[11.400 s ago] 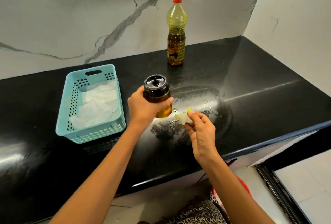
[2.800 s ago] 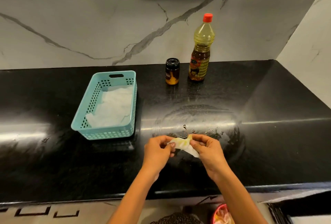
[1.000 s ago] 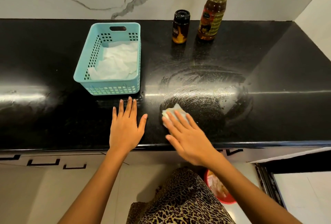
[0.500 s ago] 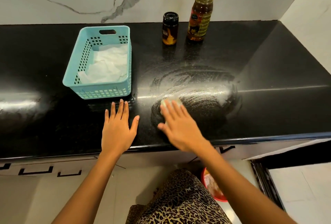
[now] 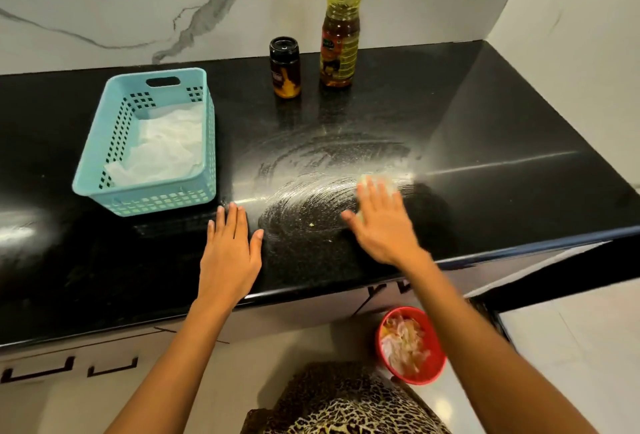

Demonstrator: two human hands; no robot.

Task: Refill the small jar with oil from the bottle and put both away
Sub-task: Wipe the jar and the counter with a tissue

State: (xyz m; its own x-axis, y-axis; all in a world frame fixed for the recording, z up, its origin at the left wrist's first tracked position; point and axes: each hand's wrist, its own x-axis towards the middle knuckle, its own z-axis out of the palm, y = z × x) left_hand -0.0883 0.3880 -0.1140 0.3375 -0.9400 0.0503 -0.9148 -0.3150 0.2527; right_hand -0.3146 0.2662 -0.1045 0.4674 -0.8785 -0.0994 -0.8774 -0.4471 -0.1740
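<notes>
A small dark jar (image 5: 285,68) with a black lid stands at the back of the black counter (image 5: 502,142). Right beside it is the tall oil bottle (image 5: 341,35), partly filled; its cap is cut off by the frame's top edge. My left hand (image 5: 230,253) lies flat on the counter near the front edge, fingers straight. My right hand (image 5: 382,222) presses a small pale tissue wad (image 5: 375,180) flat against the counter, on a patch of oily smear marks. Most of the wad is hidden under my fingers.
A teal plastic basket (image 5: 104,187) with white tissues (image 5: 166,149) inside sits left of my hands. A red bin (image 5: 434,369) holding used tissues stands on the floor below the counter edge. Marble walls close off the back and right sides.
My right hand has slid the tissue wad to the right across the smear. My left hand stays flat in place. The jar and bottle have not moved.
</notes>
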